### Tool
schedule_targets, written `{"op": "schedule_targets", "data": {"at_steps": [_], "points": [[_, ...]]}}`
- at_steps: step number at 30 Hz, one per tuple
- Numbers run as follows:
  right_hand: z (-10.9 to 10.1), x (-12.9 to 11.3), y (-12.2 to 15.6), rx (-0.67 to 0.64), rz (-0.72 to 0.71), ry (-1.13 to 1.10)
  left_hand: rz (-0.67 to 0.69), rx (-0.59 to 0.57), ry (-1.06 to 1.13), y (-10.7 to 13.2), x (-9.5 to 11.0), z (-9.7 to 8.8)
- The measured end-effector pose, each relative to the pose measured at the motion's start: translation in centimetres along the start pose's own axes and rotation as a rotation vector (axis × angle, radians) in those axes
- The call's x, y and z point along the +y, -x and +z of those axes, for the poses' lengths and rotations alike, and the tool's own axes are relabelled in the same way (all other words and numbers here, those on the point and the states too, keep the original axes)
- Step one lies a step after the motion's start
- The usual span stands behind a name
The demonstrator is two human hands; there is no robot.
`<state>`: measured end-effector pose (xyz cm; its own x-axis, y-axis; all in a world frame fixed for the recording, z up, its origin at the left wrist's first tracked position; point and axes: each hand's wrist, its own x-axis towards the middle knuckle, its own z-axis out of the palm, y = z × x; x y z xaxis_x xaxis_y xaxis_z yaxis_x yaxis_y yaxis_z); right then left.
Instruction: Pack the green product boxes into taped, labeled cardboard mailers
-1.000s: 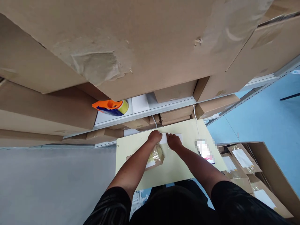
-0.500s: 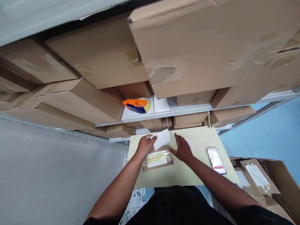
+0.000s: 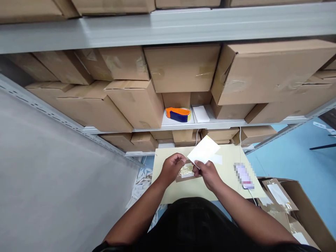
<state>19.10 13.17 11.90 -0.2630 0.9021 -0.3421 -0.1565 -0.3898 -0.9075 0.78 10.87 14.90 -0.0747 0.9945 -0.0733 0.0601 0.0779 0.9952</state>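
My right hand (image 3: 207, 173) pinches the lower corner of a white paper sheet (image 3: 203, 152) and holds it tilted above the pale yellow table (image 3: 225, 182). My left hand (image 3: 172, 168) is curled, its fingertips pinched close to the sheet's edge; what they hold is too small to make out. Between the two hands a brown packet with a clear plastic window (image 3: 187, 172) lies flat on the table. A second white slip (image 3: 216, 159) rests on the table behind the raised sheet.
An orange and blue tape dispenser (image 3: 179, 114) and a white box (image 3: 201, 113) sit on the shelf amid cardboard boxes. A blurred phone (image 3: 244, 175) with a cable lies at the table's right. An open carton of packets (image 3: 286, 203) stands at lower right. White scraps (image 3: 141, 182) litter the floor.
The white sheet has passed from my left hand to my right hand and risen off the table. My left hand has curled in beside it. The view has tilted up to the shelves.
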Motion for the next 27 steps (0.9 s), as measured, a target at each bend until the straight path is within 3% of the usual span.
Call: {"op": "schedule_targets", "data": {"at_steps": [4, 11, 19, 27], "points": [[3.3, 0.4, 2.5, -0.006, 0.044, -0.089, -0.018, -0.134, 0.100, 1.4, 0.2, -2.6], [6.4, 1.6, 5.8, 0.056, 0.058, -0.139, -0.013, -0.205, 0.144, 3.2, -0.4, -5.2], [5.9, 1.2, 7.7, 0.007, 0.017, -0.124, -0.024, -0.174, 0.159, 4.9, -0.4, -4.6], [3.6, 0.7, 8.5, -0.040, 0.034, -0.089, -0.060, -0.209, 0.231, 6.5, 0.5, -2.3]]}}
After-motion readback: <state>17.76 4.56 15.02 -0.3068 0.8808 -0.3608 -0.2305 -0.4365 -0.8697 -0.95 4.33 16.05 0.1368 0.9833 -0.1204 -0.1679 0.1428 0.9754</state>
